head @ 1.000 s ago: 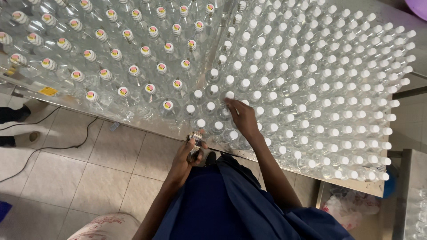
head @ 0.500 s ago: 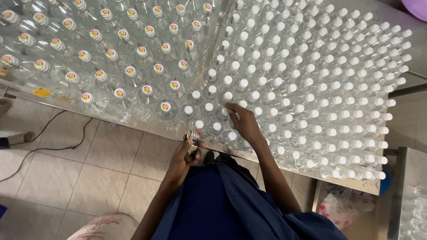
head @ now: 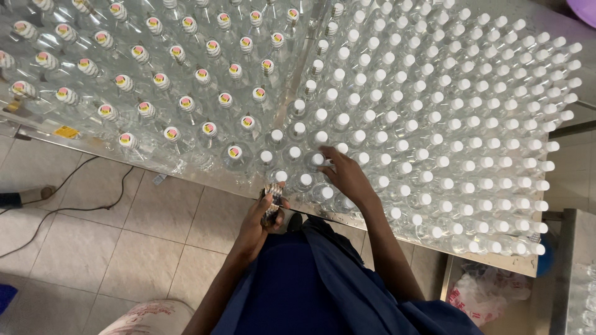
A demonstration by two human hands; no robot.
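Left hand is curled shut around a small stack of shiny printed seal labels, held just off the near edge of the metal table, right below the front row of bottles. Right hand is up on the table, fingers spread loosely over the white screw caps of the clear plastic bottles. It's touching the cap tops in the first rows, not clamped on any one of them as far as I can tell.

The white-capped bunch fills the right side of the table, packed tight and upright. To the left sits another block of clear bottles with colourful round stickers on the caps. Below the table there's beige tiled floor with a black cable snaking across it, and a white plastic bag with red print under the right end.
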